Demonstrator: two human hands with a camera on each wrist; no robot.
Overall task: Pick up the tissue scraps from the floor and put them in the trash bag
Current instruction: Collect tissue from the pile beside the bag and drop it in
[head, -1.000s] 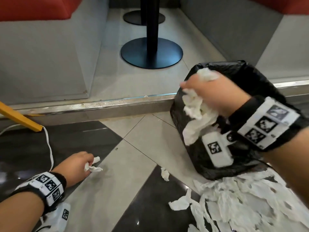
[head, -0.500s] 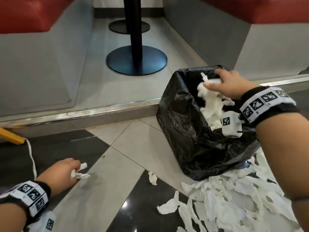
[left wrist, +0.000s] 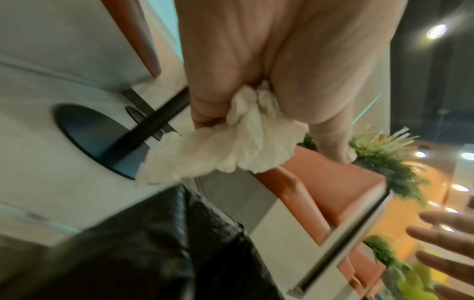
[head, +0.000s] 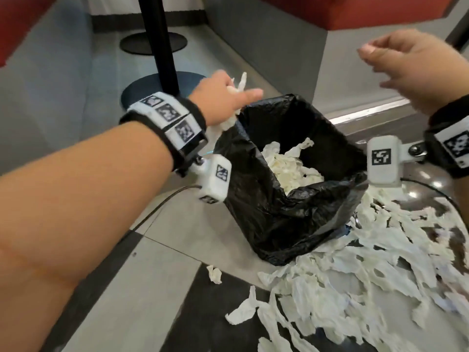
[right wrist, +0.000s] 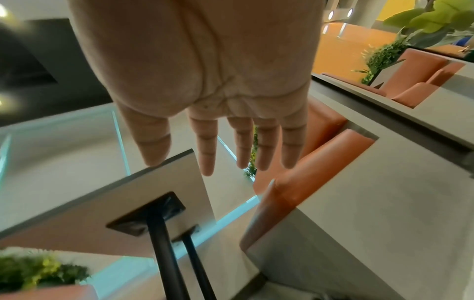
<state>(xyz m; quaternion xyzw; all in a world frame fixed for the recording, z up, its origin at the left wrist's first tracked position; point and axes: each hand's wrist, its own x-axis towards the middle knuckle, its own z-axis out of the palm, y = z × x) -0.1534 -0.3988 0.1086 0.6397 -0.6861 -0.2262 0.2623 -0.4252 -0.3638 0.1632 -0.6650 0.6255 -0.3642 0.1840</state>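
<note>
A black trash bag (head: pixel 276 217) stands open on the floor with crumpled white tissue (head: pixel 286 166) inside it. My left hand (head: pixel 225 97) grips a wad of tissue scraps (left wrist: pixel 220 150) at the bag's near-left rim (left wrist: pixel 159 239). My right hand (head: pixel 416 69) hovers above and to the right of the bag, fingers (right wrist: pixel 206 146) straight and spread, holding nothing. A large pile of torn tissue scraps (head: pixel 355 270) lies on the floor right of and in front of the bag, with a small loose scrap (head: pixel 214 274) apart on the left.
A black table post (head: pixel 162 44) on a round base (head: pixel 154 41) stands behind the bag on a raised step with a metal edge (head: pixel 365 113). Grey bench walls with red cushions (head: pixel 355 11) flank it. A thin cable (head: pixel 162 207) runs across the floor.
My left hand rose from the floor with its tissue to the bag's rim. My right hand let its tissue drop into the bag, then lifted away with its fingers spread.
</note>
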